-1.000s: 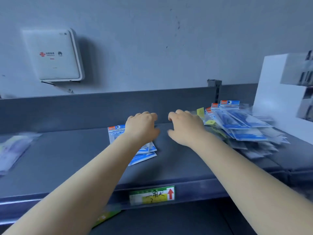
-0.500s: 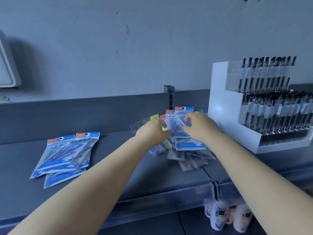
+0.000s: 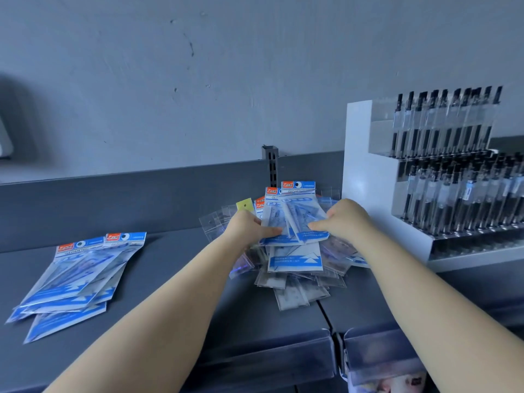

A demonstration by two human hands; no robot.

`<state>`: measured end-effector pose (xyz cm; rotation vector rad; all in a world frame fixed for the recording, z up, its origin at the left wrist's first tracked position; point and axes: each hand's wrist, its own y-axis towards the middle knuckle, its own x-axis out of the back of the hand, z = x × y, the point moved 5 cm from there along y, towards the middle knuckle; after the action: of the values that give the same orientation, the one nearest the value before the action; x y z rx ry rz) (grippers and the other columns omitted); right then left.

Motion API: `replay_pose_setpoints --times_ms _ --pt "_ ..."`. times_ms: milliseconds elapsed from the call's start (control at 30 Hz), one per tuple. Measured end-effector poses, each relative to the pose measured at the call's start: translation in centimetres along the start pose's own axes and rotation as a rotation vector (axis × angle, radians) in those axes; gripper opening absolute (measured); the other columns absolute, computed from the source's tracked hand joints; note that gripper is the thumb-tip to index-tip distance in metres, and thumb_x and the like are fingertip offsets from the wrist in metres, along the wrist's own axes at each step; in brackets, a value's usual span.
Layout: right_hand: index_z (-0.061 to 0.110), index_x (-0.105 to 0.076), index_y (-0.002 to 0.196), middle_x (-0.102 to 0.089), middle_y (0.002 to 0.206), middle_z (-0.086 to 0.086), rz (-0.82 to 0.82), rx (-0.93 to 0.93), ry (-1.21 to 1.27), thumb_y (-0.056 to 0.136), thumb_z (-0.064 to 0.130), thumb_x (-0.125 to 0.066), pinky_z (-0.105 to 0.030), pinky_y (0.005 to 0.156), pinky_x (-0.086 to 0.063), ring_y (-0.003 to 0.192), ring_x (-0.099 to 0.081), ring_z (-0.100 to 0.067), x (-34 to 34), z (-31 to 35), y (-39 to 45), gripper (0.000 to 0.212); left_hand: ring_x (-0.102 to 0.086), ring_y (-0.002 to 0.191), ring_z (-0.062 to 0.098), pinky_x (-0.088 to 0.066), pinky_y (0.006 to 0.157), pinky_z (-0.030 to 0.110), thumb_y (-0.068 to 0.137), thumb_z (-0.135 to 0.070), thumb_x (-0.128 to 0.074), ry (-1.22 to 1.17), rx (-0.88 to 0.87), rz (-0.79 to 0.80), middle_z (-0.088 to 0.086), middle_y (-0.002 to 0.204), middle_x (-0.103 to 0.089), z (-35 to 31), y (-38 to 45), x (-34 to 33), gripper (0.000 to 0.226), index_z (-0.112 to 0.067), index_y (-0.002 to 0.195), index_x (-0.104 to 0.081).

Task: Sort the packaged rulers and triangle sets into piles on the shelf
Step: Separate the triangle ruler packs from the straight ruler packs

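Note:
A mixed heap (image 3: 295, 259) of blue triangle-set packs and clear ruler sleeves lies on the dark shelf (image 3: 181, 279), in the middle right. My left hand (image 3: 249, 226) grips the left edge of a blue triangle-set pack (image 3: 273, 219) on top of the heap. My right hand (image 3: 344, 218) pinches the lower right edge of a second blue pack (image 3: 304, 217) beside it. A sorted pile of blue triangle-set packs (image 3: 76, 276) lies fanned out at the shelf's left.
A white tiered display (image 3: 365, 177) full of black pens stands right of the heap, close to my right hand. A low grey back panel (image 3: 141, 199) runs behind the shelf. Clear label holders (image 3: 377, 353) line the front edge.
The view swung right from the sorted pile to the mixed heap. Both hands moved off the left pile and took hold of blue packs on top of the heap.

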<state>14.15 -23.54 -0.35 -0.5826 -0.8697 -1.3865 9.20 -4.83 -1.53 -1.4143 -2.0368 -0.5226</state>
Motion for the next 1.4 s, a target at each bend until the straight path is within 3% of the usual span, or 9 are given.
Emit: replay_pose_setpoints --times_ms 100,267,433,600,867,1000,1067,1200,1400 --pt "0.017 -0.029 0.056 -0.030 0.058 0.002 0.022 -0.005 -0.002 0.077 0.040 -0.072 -0.027 0.046 -0.024 0.052 -0.034 -0.013 -0.1 0.3 -0.3 0.053 -0.034 0.044 0.017 -0.031 0.046 0.023 0.076 -0.037 -0.076 -0.050 0.025 0.020 0.004 0.062 -0.046 0.3 0.0 0.3 0.035 -0.008 0.078 -0.056" --pt "0.014 -0.044 0.087 -0.048 0.087 0.001 0.084 0.009 -0.068 0.071 0.056 -0.072 -0.026 0.071 -0.040 0.085 -0.049 -0.020 -0.5 1.1 -0.8 0.052 -0.050 0.057 0.017 -0.044 0.047 0.023 0.078 -0.022 -0.075 -0.235 0.004 0.026 0.004 0.072 -0.059 0.5 -0.2 0.6 0.025 -0.003 0.091 -0.065" --pt "0.013 -0.048 0.069 -0.046 0.067 0.002 0.044 -0.021 0.192 0.069 0.039 -0.081 -0.026 0.052 -0.033 0.062 -0.046 -0.014 -0.5 0.9 -0.8 0.042 -0.063 0.065 0.016 -0.053 0.043 0.020 0.082 -0.012 -0.071 -0.440 -0.044 0.011 0.004 0.083 -0.065 0.4 -0.5 1.4 0.017 -0.011 0.091 -0.056" --pt "0.007 -0.056 0.078 -0.054 0.074 -0.005 -0.051 0.035 0.418 0.078 0.020 -0.075 -0.024 0.050 -0.032 0.069 -0.050 -0.020 0.2 1.2 -1.1 0.023 -0.065 0.064 0.017 -0.055 0.043 0.023 0.082 -0.008 -0.071 -0.570 -0.087 -0.058 0.005 0.080 -0.064 0.8 -1.0 3.2 0.018 -0.011 0.082 -0.052" --pt "0.020 -0.056 0.078 -0.064 0.090 -0.006 -0.069 0.091 0.837 0.087 0.016 -0.062 -0.036 0.071 -0.047 0.083 -0.059 -0.025 -1.2 5.0 -1.9 0.011 -0.067 0.069 0.019 -0.059 0.058 0.034 0.083 -0.007 -0.069 -0.726 -0.181 -0.222 0.005 0.081 -0.066 2.6 -3.2 9.1 0.016 -0.011 0.083 -0.053" --pt "0.010 -0.059 0.094 -0.064 0.096 -0.009 0.087 0.117 0.949 0.089 0.006 -0.059 -0.034 0.070 -0.055 0.085 -0.065 -0.024 -3.8 9.5 -3.8 0.006 -0.068 0.070 0.018 -0.059 0.058 0.029 0.082 -0.010 -0.070 -0.632 -0.223 -0.293 0.003 0.084 -0.068 5.8 -5.9 13.6 0.014 -0.012 0.089 -0.059" --pt "0.010 -0.058 0.086 -0.064 0.089 -0.008 0.148 0.144 0.974 0.089 0.004 -0.059 -0.031 0.063 -0.054 0.080 -0.065 -0.022 -5.4 12.1 -5.2 0.007 -0.067 0.070 0.019 -0.059 0.061 0.030 0.081 -0.010 -0.071 -0.551 -0.202 -0.348 0.003 0.084 -0.068 8.4 -7.5 16.0 0.015 -0.010 0.092 -0.061" --pt "0.008 -0.059 0.099 -0.066 0.100 -0.009 0.243 0.138 1.010 0.089 0.004 -0.059 -0.040 0.081 -0.056 0.093 -0.066 -0.023 -8.9 17.0 -7.8 0.011 -0.066 0.066 0.017 -0.054 0.046 0.020 0.082 -0.008 -0.071 -0.445 -0.108 -0.455 0.004 0.086 -0.066 14.0 -9.8 20.4 0.016 -0.007 0.091 -0.058" --pt "0.013 -0.059 0.088 -0.067 0.099 -0.008 0.378 0.171 0.985 0.089 0.005 -0.059 -0.027 0.064 -0.054 0.083 -0.064 -0.016 -13.1 22.9 -10.7 0.008 -0.064 0.062 0.015 -0.053 0.045 0.018 0.080 -0.009 -0.072 -0.368 0.001 -0.465 0.002 0.079 -0.066 19.8 -11.0 24.3 0.017 -0.008 0.082 -0.056"
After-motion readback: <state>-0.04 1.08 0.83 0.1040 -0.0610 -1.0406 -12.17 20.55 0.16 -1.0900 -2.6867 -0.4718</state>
